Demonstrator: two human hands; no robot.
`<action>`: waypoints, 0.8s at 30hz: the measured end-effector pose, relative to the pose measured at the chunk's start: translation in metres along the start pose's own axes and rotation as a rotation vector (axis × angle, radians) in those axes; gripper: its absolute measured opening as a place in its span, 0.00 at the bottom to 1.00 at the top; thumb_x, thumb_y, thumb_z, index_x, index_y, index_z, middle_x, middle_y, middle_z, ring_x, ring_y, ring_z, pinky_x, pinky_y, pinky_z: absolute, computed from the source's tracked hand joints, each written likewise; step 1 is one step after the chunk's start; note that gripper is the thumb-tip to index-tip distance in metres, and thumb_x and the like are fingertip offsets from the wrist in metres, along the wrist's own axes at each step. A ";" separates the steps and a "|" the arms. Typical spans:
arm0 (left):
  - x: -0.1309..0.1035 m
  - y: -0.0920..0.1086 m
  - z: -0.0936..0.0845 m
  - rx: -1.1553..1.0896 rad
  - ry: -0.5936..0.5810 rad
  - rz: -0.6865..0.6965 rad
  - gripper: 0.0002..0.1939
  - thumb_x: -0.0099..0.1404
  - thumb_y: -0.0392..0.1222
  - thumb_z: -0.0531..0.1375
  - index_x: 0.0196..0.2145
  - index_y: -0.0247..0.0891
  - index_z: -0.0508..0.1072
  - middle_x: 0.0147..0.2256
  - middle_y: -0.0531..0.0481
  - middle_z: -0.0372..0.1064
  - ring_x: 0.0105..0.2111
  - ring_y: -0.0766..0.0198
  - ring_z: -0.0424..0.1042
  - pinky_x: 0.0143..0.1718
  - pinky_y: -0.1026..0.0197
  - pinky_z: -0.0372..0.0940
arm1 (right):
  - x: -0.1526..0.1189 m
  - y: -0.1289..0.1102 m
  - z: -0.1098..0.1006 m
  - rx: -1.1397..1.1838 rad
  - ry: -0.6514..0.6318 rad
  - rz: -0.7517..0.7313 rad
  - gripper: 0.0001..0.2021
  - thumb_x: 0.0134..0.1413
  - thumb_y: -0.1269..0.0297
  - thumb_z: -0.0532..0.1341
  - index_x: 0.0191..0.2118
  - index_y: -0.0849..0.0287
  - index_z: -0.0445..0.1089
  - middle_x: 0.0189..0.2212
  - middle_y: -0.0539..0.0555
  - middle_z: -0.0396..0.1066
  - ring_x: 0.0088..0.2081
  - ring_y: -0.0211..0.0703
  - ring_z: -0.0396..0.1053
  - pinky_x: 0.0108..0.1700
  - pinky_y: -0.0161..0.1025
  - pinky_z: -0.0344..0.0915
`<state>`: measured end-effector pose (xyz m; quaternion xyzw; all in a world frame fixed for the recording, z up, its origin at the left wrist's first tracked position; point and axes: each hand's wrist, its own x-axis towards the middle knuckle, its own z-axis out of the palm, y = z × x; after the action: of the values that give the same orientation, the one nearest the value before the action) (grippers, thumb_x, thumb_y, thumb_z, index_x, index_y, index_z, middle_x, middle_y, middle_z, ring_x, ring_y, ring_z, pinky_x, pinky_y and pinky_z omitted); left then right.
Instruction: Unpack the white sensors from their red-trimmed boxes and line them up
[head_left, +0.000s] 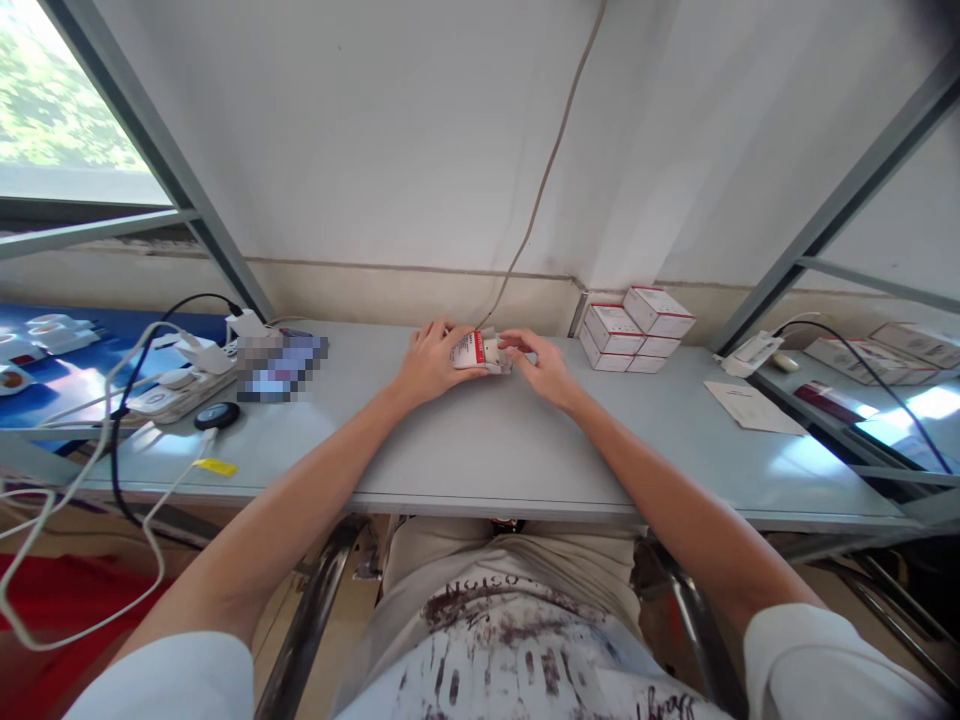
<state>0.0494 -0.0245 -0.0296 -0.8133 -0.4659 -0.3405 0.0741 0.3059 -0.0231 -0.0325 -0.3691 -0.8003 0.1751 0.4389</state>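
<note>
Near the back middle of the grey table, a small white box with a red band [468,351] lies on its side, its right end open with flaps showing. My left hand [435,362] is wrapped round the left part of this box. At the open end, my right hand [541,366] has its fingers bent, with thumb and fingertips at the flaps. Whether the right fingertips pinch anything is too small to tell.
Several white and red boxes [630,330] are stacked at the back right. A paper [754,407] and a white power strip [752,354] lie farther right. Power strips, cables and a black round device [217,415] are on the left. A cable hangs down the wall.
</note>
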 end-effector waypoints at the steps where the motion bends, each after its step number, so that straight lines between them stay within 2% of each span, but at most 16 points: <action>1: 0.000 0.000 0.000 -0.005 0.002 0.000 0.40 0.64 0.72 0.68 0.64 0.46 0.75 0.55 0.38 0.68 0.54 0.43 0.67 0.60 0.43 0.61 | 0.000 -0.001 0.000 -0.034 0.007 -0.002 0.17 0.73 0.53 0.55 0.60 0.48 0.72 0.52 0.55 0.81 0.53 0.53 0.75 0.60 0.56 0.68; 5: 0.000 0.002 -0.001 -0.011 0.008 0.002 0.40 0.64 0.73 0.67 0.63 0.45 0.75 0.54 0.38 0.68 0.53 0.45 0.67 0.60 0.43 0.61 | -0.001 -0.006 0.000 -0.117 0.030 -0.001 0.18 0.75 0.51 0.54 0.61 0.46 0.73 0.52 0.54 0.82 0.52 0.56 0.72 0.65 0.61 0.61; 10: -0.001 0.009 -0.003 -0.030 0.011 0.017 0.40 0.63 0.74 0.67 0.63 0.45 0.76 0.53 0.39 0.70 0.53 0.45 0.68 0.60 0.44 0.61 | -0.002 -0.010 0.000 -0.120 0.011 -0.017 0.20 0.76 0.47 0.52 0.62 0.45 0.72 0.52 0.53 0.82 0.53 0.56 0.71 0.65 0.60 0.59; 24: -0.002 0.016 -0.003 -0.198 0.024 -0.002 0.37 0.64 0.70 0.69 0.63 0.47 0.75 0.52 0.42 0.69 0.54 0.49 0.70 0.59 0.47 0.66 | -0.004 -0.026 0.007 -0.167 0.028 -0.045 0.20 0.76 0.48 0.53 0.63 0.45 0.73 0.52 0.54 0.81 0.60 0.58 0.68 0.68 0.62 0.53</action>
<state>0.0603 -0.0358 -0.0252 -0.8120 -0.4301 -0.3945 -0.0014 0.2899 -0.0428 -0.0227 -0.3888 -0.8139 0.0925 0.4216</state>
